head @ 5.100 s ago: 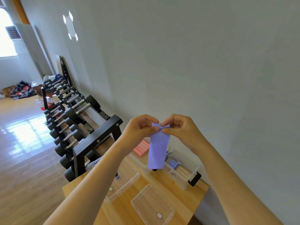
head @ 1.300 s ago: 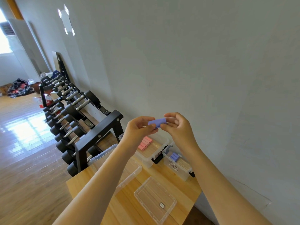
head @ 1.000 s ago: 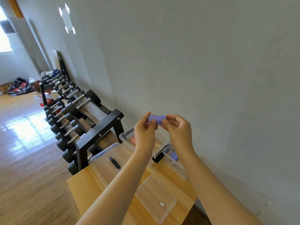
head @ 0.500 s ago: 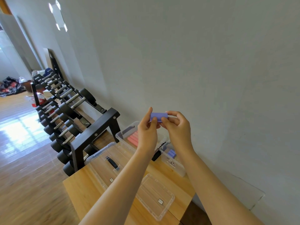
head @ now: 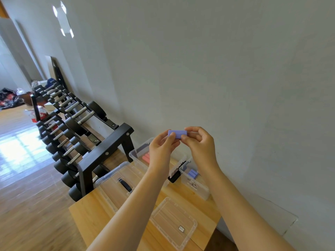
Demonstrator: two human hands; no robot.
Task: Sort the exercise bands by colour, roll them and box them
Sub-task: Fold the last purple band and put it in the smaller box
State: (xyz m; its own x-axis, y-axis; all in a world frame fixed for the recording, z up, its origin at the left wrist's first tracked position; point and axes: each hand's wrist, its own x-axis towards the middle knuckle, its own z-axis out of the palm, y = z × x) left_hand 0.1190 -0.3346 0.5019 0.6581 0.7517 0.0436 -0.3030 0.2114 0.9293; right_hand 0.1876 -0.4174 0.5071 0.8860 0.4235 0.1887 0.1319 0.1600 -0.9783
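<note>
1 head-worn wide view, angled down over table (head: 87,213), wall (head: 235,69) close

1. A table (head: 90,214) stands against the wall (head: 217,69). A dumbbell rack (head: 101,153) stands just left of it and runs away along the same wall.
2. At the table's back two open boxes sit side by side. The left box (head: 136,156) holds rolled bands (head: 146,157). The right box (head: 195,187), nearest the wall, holds other rolls (head: 192,173).
3. A handled lid (head: 116,183) lies in front of the left box. A second lid (head: 174,221) lies to its right, nearer the front edge.
4. Above the boxes, the left hand (head: 161,147) and right hand (head: 201,144) pinch a single roll (head: 177,134) between them.
</note>
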